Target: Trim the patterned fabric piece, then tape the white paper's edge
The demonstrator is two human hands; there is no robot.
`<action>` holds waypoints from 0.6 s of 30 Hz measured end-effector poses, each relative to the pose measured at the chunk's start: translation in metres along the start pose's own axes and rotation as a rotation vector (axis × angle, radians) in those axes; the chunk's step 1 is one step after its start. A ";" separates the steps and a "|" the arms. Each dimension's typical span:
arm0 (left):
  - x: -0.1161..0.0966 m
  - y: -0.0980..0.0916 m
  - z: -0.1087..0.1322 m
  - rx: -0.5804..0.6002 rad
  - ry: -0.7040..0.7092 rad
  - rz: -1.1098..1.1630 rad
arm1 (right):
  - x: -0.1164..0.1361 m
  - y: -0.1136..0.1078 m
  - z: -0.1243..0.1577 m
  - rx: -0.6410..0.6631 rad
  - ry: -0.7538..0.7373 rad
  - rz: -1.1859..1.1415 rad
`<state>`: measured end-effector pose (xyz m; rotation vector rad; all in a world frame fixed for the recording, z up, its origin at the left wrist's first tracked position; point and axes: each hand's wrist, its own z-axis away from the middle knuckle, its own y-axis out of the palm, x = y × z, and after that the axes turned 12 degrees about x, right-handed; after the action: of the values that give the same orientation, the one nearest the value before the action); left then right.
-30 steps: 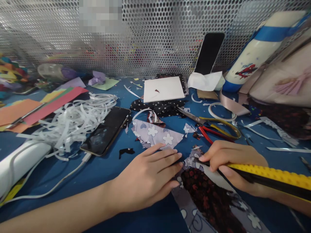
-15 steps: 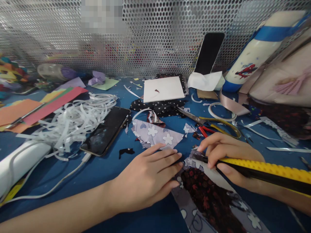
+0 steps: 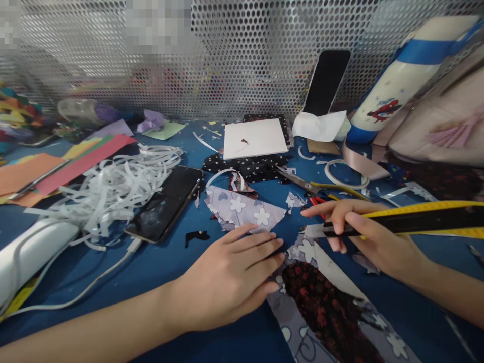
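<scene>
My left hand [image 3: 230, 277] lies flat with its fingers stretched out, the fingertips at the left edge of a strip of grey floral fabric [image 3: 313, 348]. A dark red-patterned piece [image 3: 325, 307] lies along the middle of that strip. Held in my right hand [image 3: 363, 237] is a yellow and black utility knife [image 3: 423, 217], its blade pointing left over the strip's top end. Whether the blade touches the fabric I cannot tell. Just beyond my left fingers sits a separate grey floral fabric piece [image 3: 242, 206].
Yellow-handled scissors [image 3: 310, 187] lie behind my right hand. A white card [image 3: 255, 138] rests on black dotted fabric [image 3: 249, 168]. On the left are a phone [image 3: 166, 204] with a cable and a heap of white paper strips [image 3: 121, 176]. A bottle [image 3: 404, 85] leans at the back right.
My right hand has lifted slightly and turned the utility knife, so its blade now shows and its handle sits higher. My left hand and the fabric strip have stayed in place.
</scene>
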<state>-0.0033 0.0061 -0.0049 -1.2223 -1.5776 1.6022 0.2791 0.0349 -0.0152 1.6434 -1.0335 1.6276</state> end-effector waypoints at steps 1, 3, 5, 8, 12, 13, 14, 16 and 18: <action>0.000 0.000 0.000 -0.001 0.000 0.001 | 0.001 0.000 0.000 -0.015 0.013 -0.055; -0.001 0.000 0.000 -0.002 -0.002 0.002 | 0.002 0.001 -0.001 -0.018 0.027 -0.144; -0.001 0.001 0.000 -0.003 -0.002 0.003 | 0.003 0.002 -0.002 -0.031 0.031 -0.179; 0.000 0.000 0.001 0.005 -0.002 0.011 | 0.003 0.002 -0.003 -0.002 -0.002 -0.186; 0.001 0.000 0.001 0.011 0.001 0.021 | 0.002 0.000 -0.002 0.027 -0.038 -0.172; 0.001 0.000 0.001 0.012 0.001 0.023 | 0.002 0.000 -0.002 0.018 -0.035 -0.168; 0.000 0.000 0.001 0.014 0.001 0.025 | 0.002 0.000 -0.002 0.011 -0.035 -0.165; 0.000 0.000 0.001 0.019 0.001 0.029 | 0.002 0.001 -0.002 0.013 -0.053 -0.157; 0.000 0.000 0.001 0.023 0.000 0.031 | 0.003 0.002 -0.004 0.032 -0.094 -0.135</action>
<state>-0.0042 0.0054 -0.0048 -1.2400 -1.5432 1.6348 0.2756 0.0370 -0.0126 1.7851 -0.9249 1.4992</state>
